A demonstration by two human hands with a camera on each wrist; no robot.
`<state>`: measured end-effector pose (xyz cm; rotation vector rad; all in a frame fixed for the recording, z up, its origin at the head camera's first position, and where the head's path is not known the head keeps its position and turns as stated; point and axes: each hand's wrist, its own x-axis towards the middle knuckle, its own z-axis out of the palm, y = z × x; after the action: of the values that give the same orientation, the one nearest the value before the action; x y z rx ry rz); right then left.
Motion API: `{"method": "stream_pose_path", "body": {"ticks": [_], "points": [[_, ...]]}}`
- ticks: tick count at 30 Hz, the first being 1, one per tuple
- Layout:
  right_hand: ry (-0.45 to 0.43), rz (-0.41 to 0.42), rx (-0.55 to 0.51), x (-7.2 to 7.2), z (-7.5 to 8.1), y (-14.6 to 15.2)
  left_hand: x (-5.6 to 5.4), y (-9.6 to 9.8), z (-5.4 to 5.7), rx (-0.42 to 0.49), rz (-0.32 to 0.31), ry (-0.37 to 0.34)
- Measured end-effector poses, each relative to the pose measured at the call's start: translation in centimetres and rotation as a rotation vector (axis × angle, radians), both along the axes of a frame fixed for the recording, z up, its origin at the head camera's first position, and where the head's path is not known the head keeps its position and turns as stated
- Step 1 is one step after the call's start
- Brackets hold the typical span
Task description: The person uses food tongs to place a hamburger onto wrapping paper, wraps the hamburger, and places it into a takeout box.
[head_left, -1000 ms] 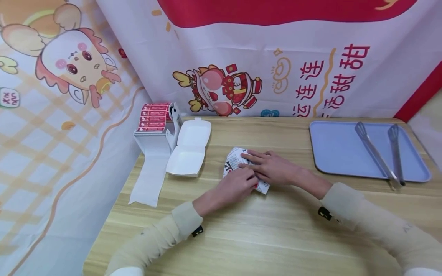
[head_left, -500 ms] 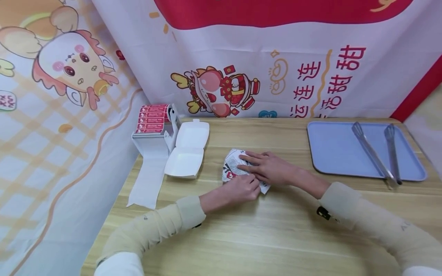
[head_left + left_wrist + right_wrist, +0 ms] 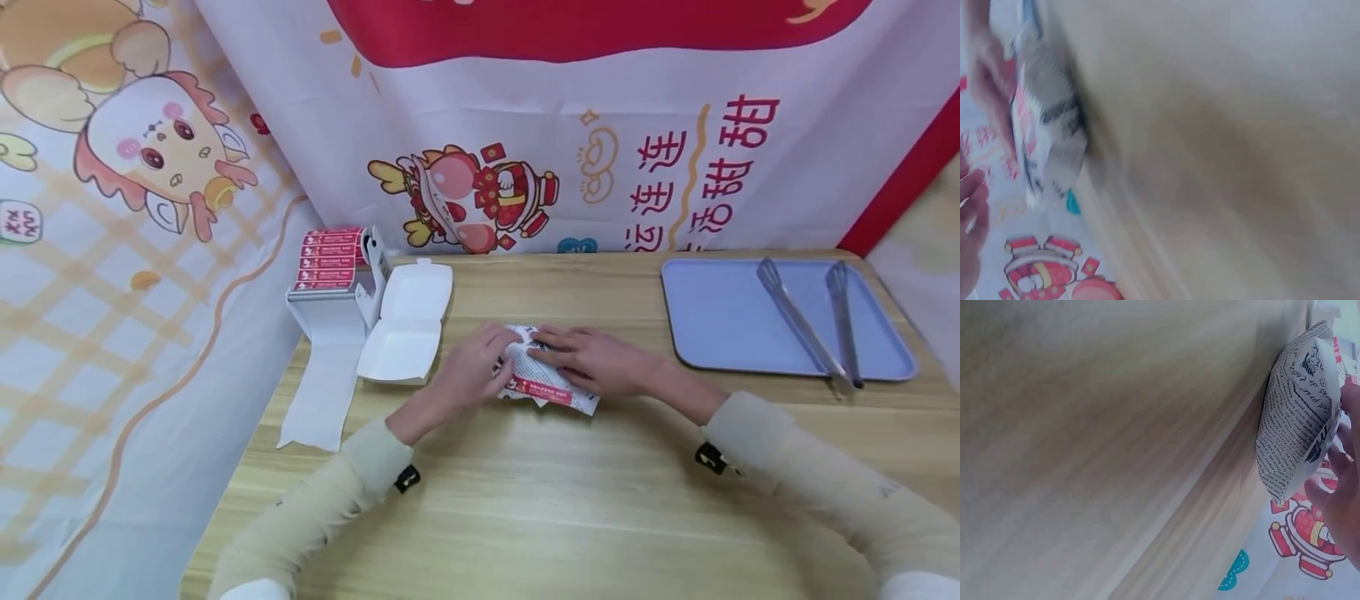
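A packet folded in newsprint-patterned paper [image 3: 530, 362] lies on the wooden table in the head view. A red label [image 3: 542, 392] shows along its near side. My left hand [image 3: 468, 367] is at the packet's left end, thumb and fingers spread apart; in the left wrist view a gap shows between these fingers [image 3: 974, 212] and the packet [image 3: 1054, 119]. Extended fingers of my right hand [image 3: 596, 360] rest on top of the packet's right part. The right wrist view shows the packet [image 3: 1294, 419] bulging, with the right hand [image 3: 1341, 494] against its upper side. Its contents are hidden.
Left of the packet lies an opened white clamshell box [image 3: 405, 321]. Beside it stands a label dispenser [image 3: 333, 262] with a roll of red labels and a hanging backing strip [image 3: 318, 392]. A blue tray [image 3: 712, 317] at the right holds metal tongs [image 3: 802, 321].
My left hand has moved from the packet's near edge leftward to its left end, and its fingers have spread. The red label now shows. My right hand has stayed on the packet.
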<state>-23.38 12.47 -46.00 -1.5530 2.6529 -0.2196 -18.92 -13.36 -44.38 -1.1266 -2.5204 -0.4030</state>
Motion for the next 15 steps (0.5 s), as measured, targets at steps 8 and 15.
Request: {"method": "stream_pose_path", "body": {"ticks": [8, 15], "points": [[0.041, -0.108, 0.048, 1.5, -0.6, -0.3, -2.4, 0.7, -2.7, -0.358, 0.055, -0.299], [-0.015, -0.206, 0.061, 2.4, -1.0, 0.0, -2.3, 1.4, -3.3, -0.419, 0.049, -0.3]]}}
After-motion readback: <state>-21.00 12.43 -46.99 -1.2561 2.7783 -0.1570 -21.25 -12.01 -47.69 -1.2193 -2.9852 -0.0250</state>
